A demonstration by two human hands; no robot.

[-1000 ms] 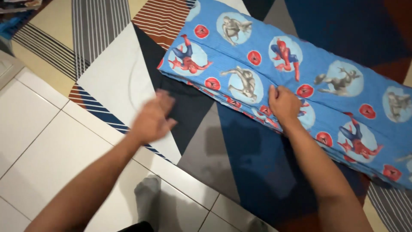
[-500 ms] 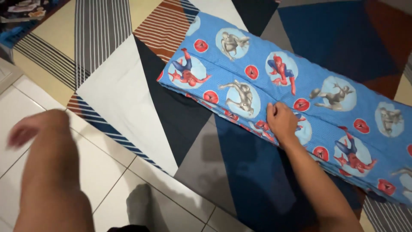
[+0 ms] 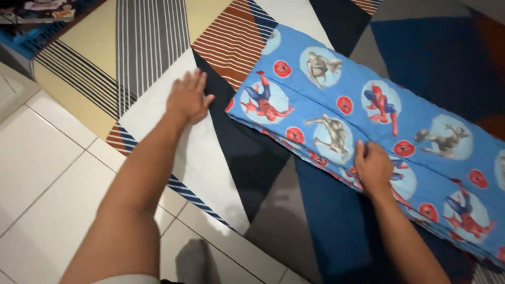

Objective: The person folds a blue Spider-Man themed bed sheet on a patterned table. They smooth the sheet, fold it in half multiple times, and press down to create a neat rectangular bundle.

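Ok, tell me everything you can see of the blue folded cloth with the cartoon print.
The blue folded cloth is a long, flat band of layered fabric, light blue with pale circles holding red-and-blue and grey cartoon figures, plus small red round emblems. It lies diagonally on a geometric patterned mat, running off the right edge. A lengthwise crease runs along it. The right hand presses its near edge; the left hand lies flat on the mat beside its end, apart from it.
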